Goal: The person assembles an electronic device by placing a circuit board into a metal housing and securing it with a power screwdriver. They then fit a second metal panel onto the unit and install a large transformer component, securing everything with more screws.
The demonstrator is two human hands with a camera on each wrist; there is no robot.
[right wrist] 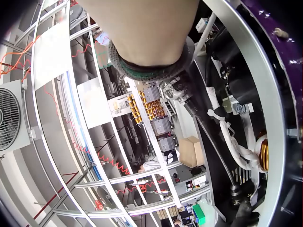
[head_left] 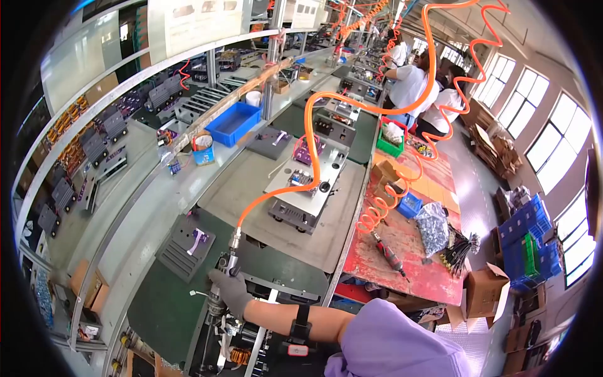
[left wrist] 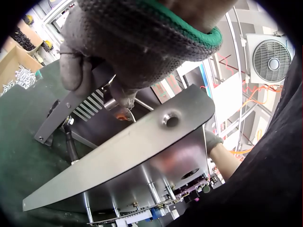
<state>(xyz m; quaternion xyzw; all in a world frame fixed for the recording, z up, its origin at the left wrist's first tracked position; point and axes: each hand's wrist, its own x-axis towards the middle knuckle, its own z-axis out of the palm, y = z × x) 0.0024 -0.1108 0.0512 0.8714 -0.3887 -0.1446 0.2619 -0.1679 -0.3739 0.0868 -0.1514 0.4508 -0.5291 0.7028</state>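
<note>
My gloved right hand (head_left: 231, 293) grips an air screwdriver (head_left: 233, 261) fed by an orange hose (head_left: 314, 144). Its long thin bit (right wrist: 215, 149) reaches down into a dark metal chassis (right wrist: 215, 184), ending at the slotted wall. Gloved fingertips (right wrist: 244, 215) lie right beside the bit's lower end. In the left wrist view my gloved left hand (left wrist: 113, 47) straddles the slotted chassis wall (left wrist: 61, 113), gripping its edge. A silver bar (left wrist: 128, 146) crosses in front of it. White-sleeved wires (right wrist: 227, 135) and a copper coil (head_left: 240, 357) sit inside the chassis. The head view hides my left hand.
A slotted dark panel (head_left: 185, 248) lies on the green bench. Beyond stands another unit (head_left: 304, 188) on a grey board. To the right, a red table (head_left: 402, 270) holds a second driver (head_left: 389, 254). A cardboard box of screws (left wrist: 21, 71) stands near the chassis.
</note>
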